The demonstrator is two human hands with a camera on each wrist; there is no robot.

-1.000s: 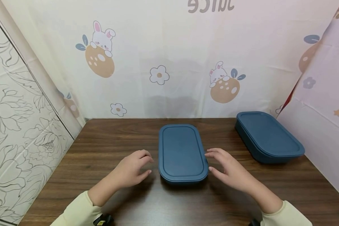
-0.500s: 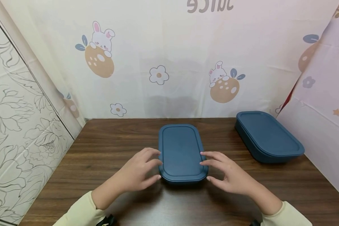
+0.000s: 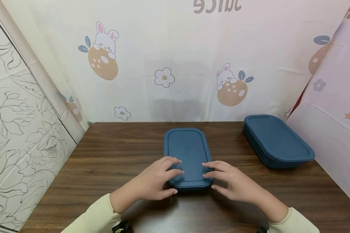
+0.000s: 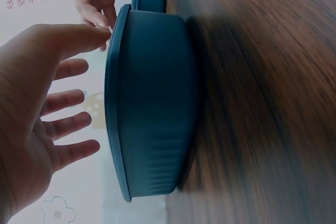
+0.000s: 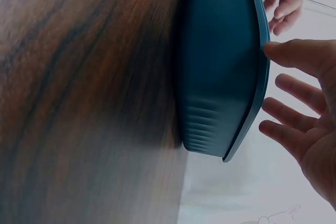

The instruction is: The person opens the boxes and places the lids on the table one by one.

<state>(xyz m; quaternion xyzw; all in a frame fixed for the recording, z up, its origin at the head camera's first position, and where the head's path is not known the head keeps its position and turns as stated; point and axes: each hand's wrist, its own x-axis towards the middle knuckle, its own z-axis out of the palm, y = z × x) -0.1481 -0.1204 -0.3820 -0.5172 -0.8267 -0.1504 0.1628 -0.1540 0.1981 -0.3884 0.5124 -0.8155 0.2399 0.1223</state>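
Note:
A dark blue lidded food container (image 3: 189, 145) sits on the wooden table in front of me, its flat lid (image 4: 116, 103) on top. My left hand (image 3: 158, 178) hovers over the lid's near left part, fingers spread and slightly bent. In the left wrist view its thumb (image 4: 84, 40) is close to the lid's rim; contact cannot be told. At the near right side is my right hand (image 3: 231, 179), its fingertips over the lid's edge. In the right wrist view the right thumb (image 5: 291, 53) appears at the rim, fingers loosely spread. Neither hand grips the container.
Another dark blue lidded container (image 3: 280, 139) stands at the table's back right, by the side curtain. The brown wooden table (image 3: 116, 142) ends at a patterned cloth (image 3: 186, 90) behind. A flower-patterned panel (image 3: 20, 145) borders the left.
My left hand has moved right, from beside the container to over its lid. My right hand has shifted slightly left, fingertips now over the lid's edge. Both containers have stayed put.

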